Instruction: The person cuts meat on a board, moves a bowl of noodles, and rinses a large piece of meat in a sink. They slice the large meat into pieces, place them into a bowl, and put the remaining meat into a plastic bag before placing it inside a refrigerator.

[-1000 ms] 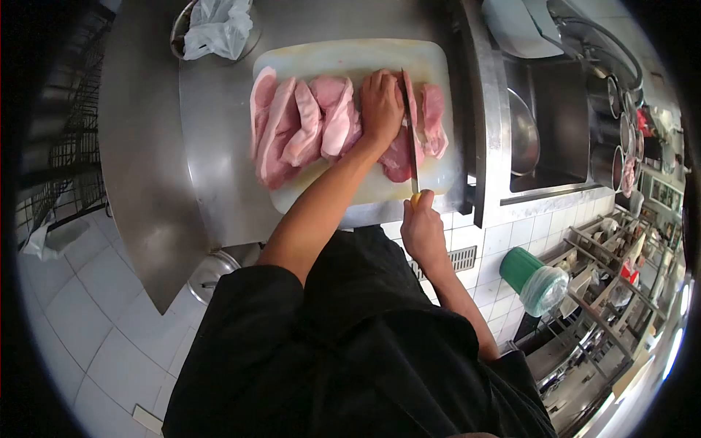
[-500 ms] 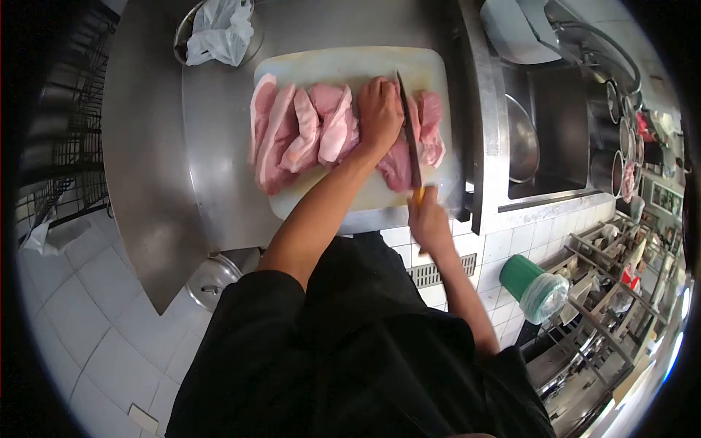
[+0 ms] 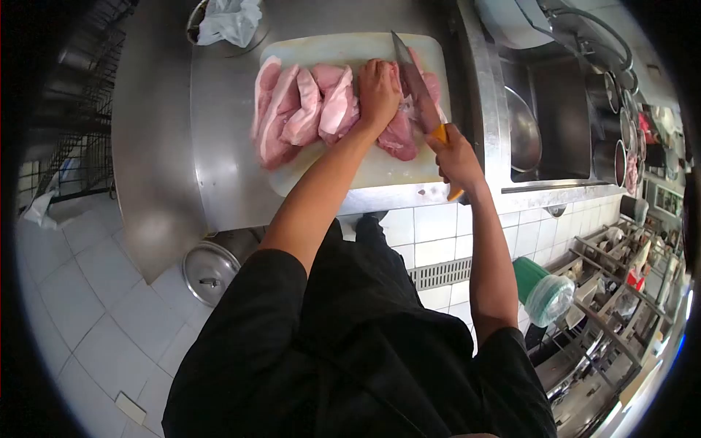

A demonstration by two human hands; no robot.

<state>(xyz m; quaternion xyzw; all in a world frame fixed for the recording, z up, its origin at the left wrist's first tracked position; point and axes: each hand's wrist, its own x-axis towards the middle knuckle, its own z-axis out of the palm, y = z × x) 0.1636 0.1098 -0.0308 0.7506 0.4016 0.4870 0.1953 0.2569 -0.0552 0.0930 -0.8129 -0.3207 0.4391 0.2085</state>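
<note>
On the white cutting board (image 3: pixel 332 48) lie several thick pieces of raw pork with pale fat. My left hand (image 3: pixel 380 95) presses down on one piece of pork (image 3: pixel 398 139), its fingers curled over the top. In my right hand (image 3: pixel 458 160) is a kitchen knife (image 3: pixel 418 82), gripped by its yellow handle. The blade slants up and left over the right part of the board, just right of the held pork. A cut slice (image 3: pixel 432 86) lies partly hidden behind the blade. Several more pork slices (image 3: pixel 281 128) lie side by side left of my left hand.
A steel counter (image 3: pixel 219 109) carries the board. At its back left stands a metal bowl (image 3: pixel 193 25) with a white plastic bag (image 3: pixel 228 22). To the right is a sink (image 3: pixel 558 109) holding a large bowl (image 3: pixel 522 131). A green bin (image 3: pixel 529 277) stands on the floor.
The knife has shifted right, away from my left hand's fingers, and tilts more to the left. My right hand has moved right and up with it. My left hand stays on the pork.
</note>
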